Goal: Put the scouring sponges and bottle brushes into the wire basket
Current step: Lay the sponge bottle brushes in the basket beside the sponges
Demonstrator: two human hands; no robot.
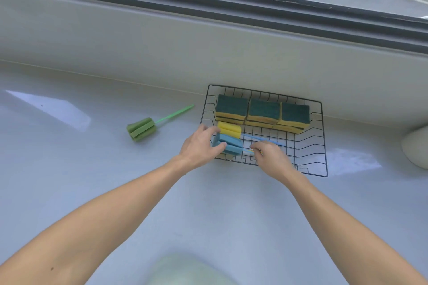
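Wide bare worktop (208,203) on the near and left sides, basket (323,139) tight against the back ledge, its right half open. Left hand (199,146) fingers clamped on the blue brush (229,144) head at the basket's left edge beside a yellow brush (229,129); right hand (271,157) fingers pinched on its handle. Sponges (262,112) stacked along the basket's far side, green brush (141,129) well left on the worktop.
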